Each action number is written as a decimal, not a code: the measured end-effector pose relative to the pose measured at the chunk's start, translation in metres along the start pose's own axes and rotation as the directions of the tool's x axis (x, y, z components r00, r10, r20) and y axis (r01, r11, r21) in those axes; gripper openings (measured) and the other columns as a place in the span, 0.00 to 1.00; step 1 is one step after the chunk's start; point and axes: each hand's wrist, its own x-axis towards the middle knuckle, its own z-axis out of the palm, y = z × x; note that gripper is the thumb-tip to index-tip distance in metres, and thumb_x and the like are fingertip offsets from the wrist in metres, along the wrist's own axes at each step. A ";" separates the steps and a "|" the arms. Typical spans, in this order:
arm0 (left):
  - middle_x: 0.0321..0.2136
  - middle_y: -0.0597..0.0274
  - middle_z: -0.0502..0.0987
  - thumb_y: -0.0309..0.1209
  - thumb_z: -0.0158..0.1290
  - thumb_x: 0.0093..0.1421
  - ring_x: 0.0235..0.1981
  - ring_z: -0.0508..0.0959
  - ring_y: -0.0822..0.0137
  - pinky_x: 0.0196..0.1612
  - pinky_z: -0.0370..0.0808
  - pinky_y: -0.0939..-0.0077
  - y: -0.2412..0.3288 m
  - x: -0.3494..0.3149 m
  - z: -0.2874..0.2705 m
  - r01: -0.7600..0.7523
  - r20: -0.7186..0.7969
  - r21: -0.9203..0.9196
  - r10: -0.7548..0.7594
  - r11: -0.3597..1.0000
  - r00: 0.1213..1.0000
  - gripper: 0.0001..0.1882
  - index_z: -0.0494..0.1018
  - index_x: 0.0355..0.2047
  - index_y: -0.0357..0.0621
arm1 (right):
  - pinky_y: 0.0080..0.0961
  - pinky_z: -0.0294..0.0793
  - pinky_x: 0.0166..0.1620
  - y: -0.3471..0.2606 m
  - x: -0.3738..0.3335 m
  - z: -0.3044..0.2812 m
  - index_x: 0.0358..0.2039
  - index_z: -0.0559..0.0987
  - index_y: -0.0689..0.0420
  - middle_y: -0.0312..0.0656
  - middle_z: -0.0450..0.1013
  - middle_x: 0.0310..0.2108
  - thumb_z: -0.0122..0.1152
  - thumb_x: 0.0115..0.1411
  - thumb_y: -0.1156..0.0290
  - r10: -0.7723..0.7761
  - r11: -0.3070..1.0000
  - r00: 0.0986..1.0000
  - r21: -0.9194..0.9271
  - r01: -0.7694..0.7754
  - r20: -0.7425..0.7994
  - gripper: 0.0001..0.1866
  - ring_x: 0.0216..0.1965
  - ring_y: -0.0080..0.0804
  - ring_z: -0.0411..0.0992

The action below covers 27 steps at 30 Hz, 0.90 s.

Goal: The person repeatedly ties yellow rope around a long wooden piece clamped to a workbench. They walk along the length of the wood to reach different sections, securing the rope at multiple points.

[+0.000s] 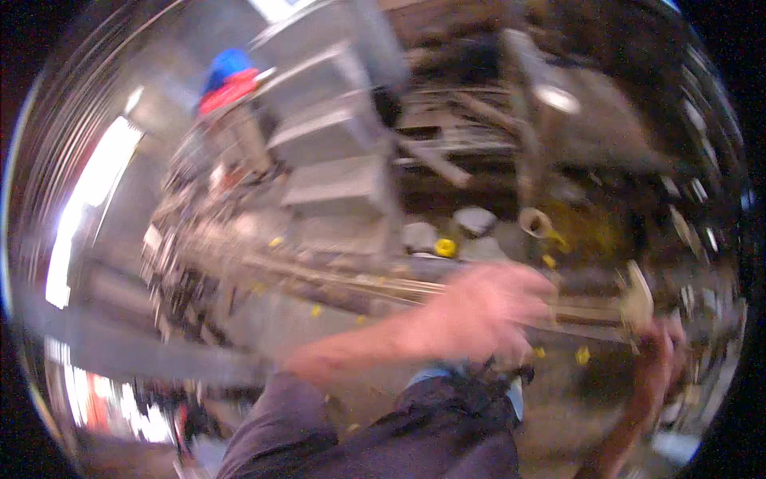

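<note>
Motion blurs the whole picture. My left hand reaches across the middle in front of my body. Its fingers look bent but are too smeared to show whether they hold anything. Over on the right, my right hand is closed at the lower end of a pale, flat, upright piece, perhaps wood; its exact kind is unclear. Beyond my left hand are two whitish rounded things and a small yellow round thing. An open-ended tube or roll stands nearby.
Grey steps or stacked blocks rise beyond my left forearm. A blue and red thing sits farther back at left. Long thin strips run along a ledge. Yellow bits are scattered about. Dark clutter and beams fill the far right.
</note>
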 end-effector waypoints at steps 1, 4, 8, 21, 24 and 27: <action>0.47 0.48 0.74 0.40 0.57 0.48 0.52 0.72 0.50 0.50 0.72 0.58 0.035 0.002 -0.003 -0.130 -0.117 -0.130 0.115 0.983 0.987 0.20 0.75 0.40 0.41 | 0.34 0.75 0.45 0.001 0.006 -0.023 0.36 0.74 0.53 0.38 0.71 0.33 0.56 0.62 0.68 -0.011 1.000 0.999 -0.010 0.011 -0.037 0.04 0.41 0.34 0.73; 0.37 0.58 0.73 0.39 0.54 0.47 0.46 0.73 0.57 0.50 0.70 0.62 0.105 0.000 0.006 -0.336 -0.181 -0.044 0.324 0.941 0.929 0.16 0.70 0.33 0.42 | 0.32 0.73 0.46 -0.003 0.007 -0.034 0.37 0.74 0.53 0.37 0.69 0.34 0.55 0.63 0.68 -0.055 0.998 0.998 0.034 0.054 0.030 0.05 0.41 0.33 0.71; 0.46 0.55 0.71 0.39 0.58 0.52 0.51 0.70 0.55 0.54 0.67 0.60 0.086 -0.023 -0.002 -0.147 -0.349 -0.065 0.116 0.987 0.930 0.24 0.70 0.47 0.43 | 0.30 0.70 0.48 -0.010 0.007 -0.032 0.38 0.73 0.54 0.36 0.67 0.36 0.53 0.64 0.67 -0.088 0.993 0.989 0.086 0.078 0.118 0.06 0.41 0.31 0.68; 0.25 0.48 0.77 0.49 0.37 0.67 0.30 0.77 0.44 0.35 0.72 0.54 -0.112 -0.034 0.139 0.504 0.234 -0.325 -0.449 0.800 0.862 0.26 0.75 0.29 0.40 | 0.23 0.54 0.20 -0.025 -0.033 0.189 0.17 0.59 0.51 0.29 0.53 0.14 0.44 0.66 0.60 -0.623 0.760 0.751 0.398 0.514 0.220 0.21 0.15 0.23 0.52; 0.22 0.48 0.76 0.52 0.37 0.67 0.29 0.76 0.44 0.33 0.71 0.56 -0.113 -0.022 0.140 0.540 0.315 -0.312 -0.451 0.781 0.835 0.29 0.76 0.28 0.40 | 0.26 0.59 0.20 -0.025 -0.023 0.177 0.17 0.62 0.53 0.31 0.59 0.15 0.49 0.63 0.70 -0.752 0.522 0.496 -0.067 0.850 0.433 0.17 0.16 0.25 0.58; 0.22 0.48 0.76 0.55 0.38 0.65 0.29 0.76 0.43 0.32 0.70 0.57 -0.108 -0.016 0.128 0.590 0.290 -0.292 -0.518 0.753 0.805 0.30 0.76 0.28 0.40 | 0.25 0.60 0.25 0.009 -0.009 0.177 0.22 0.63 0.54 0.35 0.61 0.18 0.44 0.70 0.58 -0.566 0.823 0.812 0.036 0.567 0.140 0.20 0.21 0.26 0.60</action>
